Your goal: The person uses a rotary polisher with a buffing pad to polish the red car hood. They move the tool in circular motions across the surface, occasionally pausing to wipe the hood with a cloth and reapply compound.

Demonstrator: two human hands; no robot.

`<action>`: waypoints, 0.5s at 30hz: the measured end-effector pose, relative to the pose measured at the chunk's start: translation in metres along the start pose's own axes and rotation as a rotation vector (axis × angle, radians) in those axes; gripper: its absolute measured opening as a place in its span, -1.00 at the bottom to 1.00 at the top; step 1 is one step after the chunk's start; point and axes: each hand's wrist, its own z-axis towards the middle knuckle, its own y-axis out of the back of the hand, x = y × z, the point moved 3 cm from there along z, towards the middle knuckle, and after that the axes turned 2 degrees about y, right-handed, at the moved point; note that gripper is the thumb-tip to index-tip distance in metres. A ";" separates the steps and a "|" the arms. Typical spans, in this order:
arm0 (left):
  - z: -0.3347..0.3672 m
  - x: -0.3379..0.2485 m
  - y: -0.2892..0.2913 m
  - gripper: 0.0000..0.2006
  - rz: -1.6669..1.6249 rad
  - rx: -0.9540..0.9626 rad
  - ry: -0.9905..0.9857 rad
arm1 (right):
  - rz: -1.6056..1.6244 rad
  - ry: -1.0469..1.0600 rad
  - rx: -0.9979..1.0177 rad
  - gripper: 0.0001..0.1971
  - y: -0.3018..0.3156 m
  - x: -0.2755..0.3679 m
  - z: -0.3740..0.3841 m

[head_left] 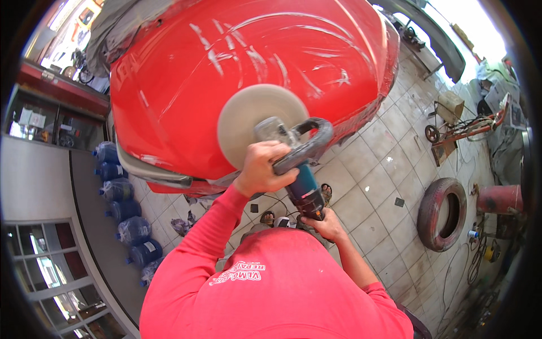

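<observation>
A teal and black power polisher (305, 189) is between my two hands. Its wide, pale round pad (237, 121) lies against the red car hood (175, 107) and looks blurred, as if spinning. My left hand (265, 166) is closed around the front of the polisher, by the left end of its black loop handle (319, 135). Farther back, my right hand (328, 226) wraps the rear grip, with some fingers hidden under the tool. White streaks of paste (254, 56) are smeared over the hood beyond the pad.
Several blue water jugs (123, 209) line the left wall. On the tiled floor (367, 169) at the right lie a tyre (443, 214) and a red hand trolley (474, 130). Cables (477, 260) trail near the right side. Grey cloth (121, 28) covers the car's far left.
</observation>
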 end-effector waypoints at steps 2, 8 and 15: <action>0.049 0.002 -0.036 -0.71 0.046 0.067 -0.076 | 0.140 -0.056 -0.026 -0.65 0.025 -0.007 -0.002; 0.188 0.008 -0.146 -0.72 0.085 0.200 -0.050 | 0.547 -0.020 -0.165 -0.77 0.109 -0.001 0.013; 0.263 0.008 -0.202 -0.58 0.123 -0.039 -0.013 | 0.717 -0.050 -0.208 -0.71 0.177 0.026 0.025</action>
